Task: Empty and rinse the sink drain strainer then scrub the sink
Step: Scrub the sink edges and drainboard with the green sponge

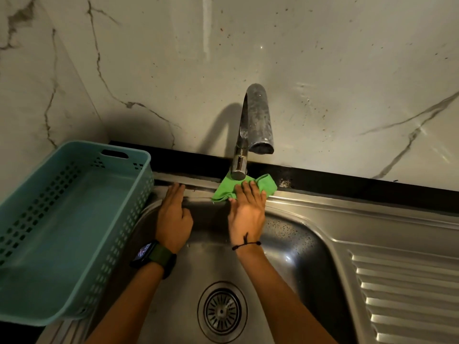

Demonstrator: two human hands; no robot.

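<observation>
The steel sink (305, 247) fills the lower middle, with the round drain strainer (221, 311) seated in its bottom. A green cloth (224, 191) lies on the sink's back rim at the foot of the tap (255, 125). My right hand (247, 211) presses flat on the cloth, fingers spread over it. My left hand (175, 217) rests flat on the back rim to the left, fingers together, holding nothing. A watch is on my left wrist, a black cord on my right.
A teal perforated plastic basket (62, 234) stands at the left, overlapping the sink's left rim. A ribbed drainboard (407, 299) lies to the right. A black strip (347, 180) runs behind the sink under the marble wall (149, 58).
</observation>
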